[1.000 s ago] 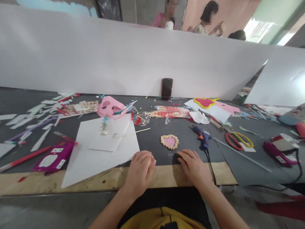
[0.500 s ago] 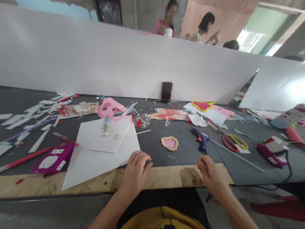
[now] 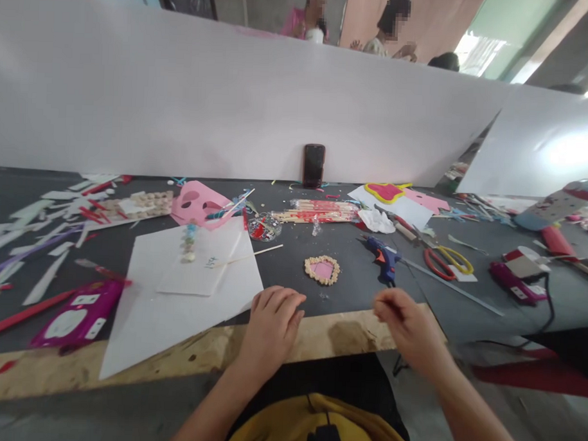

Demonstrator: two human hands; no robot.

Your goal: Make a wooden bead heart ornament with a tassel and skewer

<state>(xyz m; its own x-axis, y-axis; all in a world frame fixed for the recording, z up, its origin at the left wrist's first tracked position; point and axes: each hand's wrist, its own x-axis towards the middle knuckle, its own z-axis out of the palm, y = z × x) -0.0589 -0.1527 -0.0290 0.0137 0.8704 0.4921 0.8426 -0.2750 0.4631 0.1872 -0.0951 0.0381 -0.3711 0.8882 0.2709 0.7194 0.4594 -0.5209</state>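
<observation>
My left hand [image 3: 274,321] is over the wooden front edge of the table, beside the corner of a large white sheet [image 3: 136,318]. Its fingers are stretched forward and slightly bent, the thumb a little apart, and nothing shows in them. Over the same edge, further right, my right hand [image 3: 406,322] has its fingers curled together; whatever may be in them is hidden. Between and beyond the hands lies a small heart-shaped piece [image 3: 322,270] with a pink middle and a beaded-looking tan border. A blue glue gun [image 3: 385,259] lies just beyond my right hand.
Scissors [image 3: 447,261] lie to the right, near a purple power strip [image 3: 516,283] and a bottle [image 3: 557,205]. Bundled sticks [image 3: 318,212] lie before an upright phone [image 3: 314,165]. At left are another purple power strip [image 3: 78,316], a pink mask [image 3: 198,203] and paper strips. People stand behind the white partition [image 3: 230,109].
The view has shifted slightly, so table items sit a little further left and higher. My left hand has edged forward, fingers nearer the heart-shaped piece. My right hand stays curled.
</observation>
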